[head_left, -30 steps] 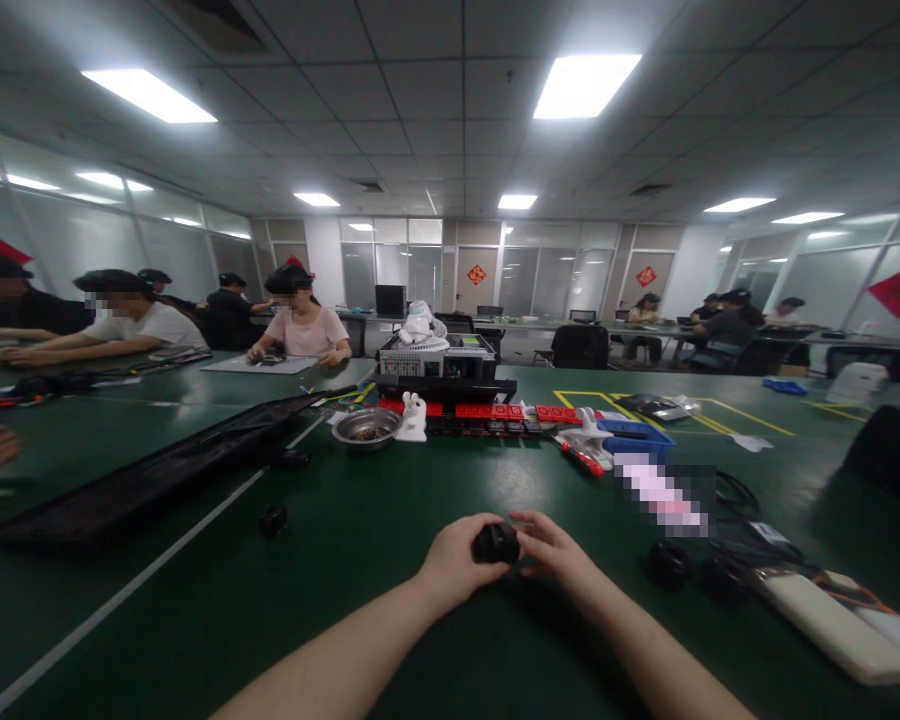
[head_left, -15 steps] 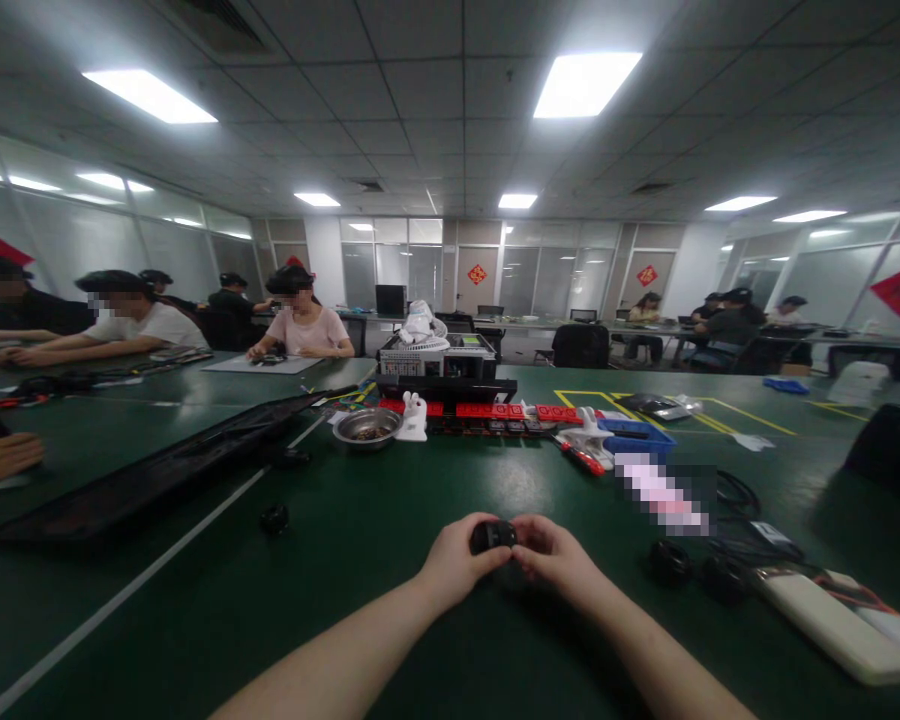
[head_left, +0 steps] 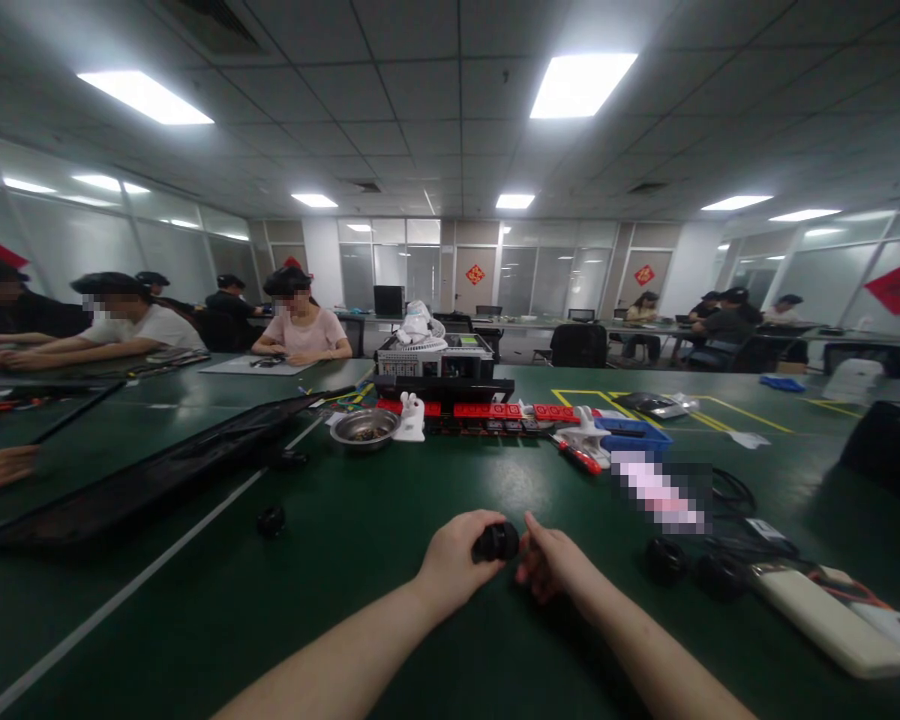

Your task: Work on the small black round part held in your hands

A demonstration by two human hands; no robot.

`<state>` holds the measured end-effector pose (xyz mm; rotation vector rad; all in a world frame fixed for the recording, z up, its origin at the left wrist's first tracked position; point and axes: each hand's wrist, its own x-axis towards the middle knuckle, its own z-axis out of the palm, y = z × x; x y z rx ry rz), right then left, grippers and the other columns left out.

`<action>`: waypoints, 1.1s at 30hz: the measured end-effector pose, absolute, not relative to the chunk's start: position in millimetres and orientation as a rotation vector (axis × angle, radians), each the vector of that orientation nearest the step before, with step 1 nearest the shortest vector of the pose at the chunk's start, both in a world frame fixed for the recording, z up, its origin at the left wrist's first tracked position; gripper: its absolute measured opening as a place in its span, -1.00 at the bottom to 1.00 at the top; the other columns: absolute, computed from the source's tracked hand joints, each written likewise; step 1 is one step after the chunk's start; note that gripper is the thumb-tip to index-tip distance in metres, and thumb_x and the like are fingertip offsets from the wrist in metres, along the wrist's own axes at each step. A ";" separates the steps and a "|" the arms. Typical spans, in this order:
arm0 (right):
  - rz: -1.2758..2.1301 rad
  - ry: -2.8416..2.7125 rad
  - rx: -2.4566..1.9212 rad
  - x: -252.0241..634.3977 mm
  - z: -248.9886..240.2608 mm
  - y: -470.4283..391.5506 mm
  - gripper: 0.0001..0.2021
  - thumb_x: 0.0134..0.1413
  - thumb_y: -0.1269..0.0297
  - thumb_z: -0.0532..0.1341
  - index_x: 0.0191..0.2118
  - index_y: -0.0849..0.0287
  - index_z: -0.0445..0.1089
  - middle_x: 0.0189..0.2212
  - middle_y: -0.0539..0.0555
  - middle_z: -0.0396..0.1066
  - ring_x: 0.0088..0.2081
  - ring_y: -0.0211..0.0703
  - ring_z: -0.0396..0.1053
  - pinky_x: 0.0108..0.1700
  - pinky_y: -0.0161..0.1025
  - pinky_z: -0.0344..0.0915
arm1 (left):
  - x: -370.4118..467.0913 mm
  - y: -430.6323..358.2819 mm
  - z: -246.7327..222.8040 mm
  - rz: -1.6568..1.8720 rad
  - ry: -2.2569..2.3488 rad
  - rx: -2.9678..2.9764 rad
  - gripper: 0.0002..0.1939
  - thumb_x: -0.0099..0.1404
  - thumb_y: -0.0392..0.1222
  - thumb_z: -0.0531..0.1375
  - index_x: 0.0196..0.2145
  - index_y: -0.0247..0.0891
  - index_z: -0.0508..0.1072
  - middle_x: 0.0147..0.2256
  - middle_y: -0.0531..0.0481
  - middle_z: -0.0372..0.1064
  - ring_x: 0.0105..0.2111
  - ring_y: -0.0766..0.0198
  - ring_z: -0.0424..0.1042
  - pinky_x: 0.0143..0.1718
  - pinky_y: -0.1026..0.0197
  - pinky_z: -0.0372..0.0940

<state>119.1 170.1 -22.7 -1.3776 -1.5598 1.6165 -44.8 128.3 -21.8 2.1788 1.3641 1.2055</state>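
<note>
A small black caster wheel (head_left: 499, 542), rounded and grooved, is held above the green table in my left hand (head_left: 454, 558). The thumb and fingers of that hand close around its left side. Just right of the caster is my right hand (head_left: 559, 568), its thumb raised and its fingers loosely curled, with nothing visible in it. Its fingertips are close to the caster's right side; whether they touch it I cannot tell. A similar black round piece (head_left: 271, 521) lies to the left, and two more, one of them this black piece (head_left: 664, 560), lie to the right.
Ahead stand a metal bowl (head_left: 365, 428) of small parts, a red-handled tool (head_left: 581, 457) and a blue tray (head_left: 634, 436). A long black panel (head_left: 150, 470) lies left. A cream power bank-like block (head_left: 829, 620) and cables lie right. A co-worker's hand (head_left: 4, 468) is at far left.
My right hand has come away from the caster, its thumb now lifted. The caster has turned in my left hand. At far left, the co-worker's dark flat object has shifted.
</note>
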 end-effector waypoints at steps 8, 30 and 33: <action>1.520 -1.685 -1.220 118.8 -22.6 168.4 -0.55 -0.19 -0.15 0.06 -0.52 0.23 0.18 -0.71 -0.05 0.24 -0.75 -0.41 0.12 -0.74 -0.43 0.07 | -45.2 127.8 -24.6 1.147 1.351 2.207 -0.51 -0.07 -0.20 0.25 -0.12 -0.14 0.30 -0.16 0.01 0.35 -0.16 0.20 0.29 -0.09 0.15 0.17; 1.598 -1.698 -1.265 118.3 -24.2 167.4 -0.49 -0.08 -0.18 -0.09 -0.50 0.25 0.22 -0.69 0.01 0.28 -0.73 -0.38 0.13 -0.76 -0.44 0.07 | -42.7 123.2 -18.6 1.177 1.298 2.262 -0.57 -0.05 -0.29 0.21 -0.15 -0.18 0.32 -0.21 0.01 0.35 -0.19 0.24 0.30 -0.12 0.22 0.18; 1.564 -1.698 -1.206 118.4 -22.9 167.2 -0.52 -0.11 -0.17 -0.03 -0.55 0.24 0.17 -0.70 -0.02 0.27 -0.74 -0.40 0.12 -0.74 -0.43 0.10 | -43.7 124.1 -20.4 1.164 1.307 2.259 -0.54 -0.05 -0.28 0.22 -0.13 -0.18 0.31 -0.18 0.00 0.34 -0.17 0.23 0.29 -0.09 0.20 0.17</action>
